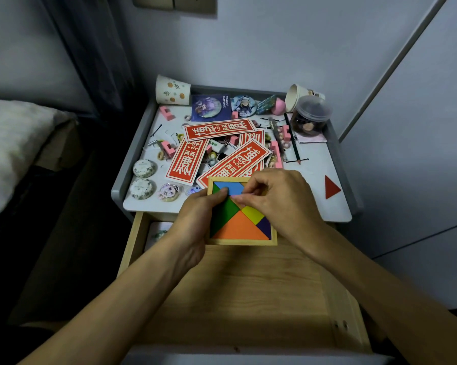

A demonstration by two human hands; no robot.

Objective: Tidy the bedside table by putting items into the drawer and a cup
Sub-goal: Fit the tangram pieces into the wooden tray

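Tangram tray (pixel 241 242) is held at the front edge of the bedside table (pixel 314 180), partly over the open drawer (pixel 248 285). Its left side is gripped by the left hand (pixel 193 227), thumb laid on the blue piece (pixel 231 188). The right hand's (pixel 282 201) fingertips are bunched at that piece's edge (whether anything is truly pinched cannot be told). If the tray were tilted, loose pieces could be spilled — and the red triangle (pixel 331 187), well apart on the table, could be forgotten.

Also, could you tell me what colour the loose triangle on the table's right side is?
Red: the loose triangle shows clearly in the head view.
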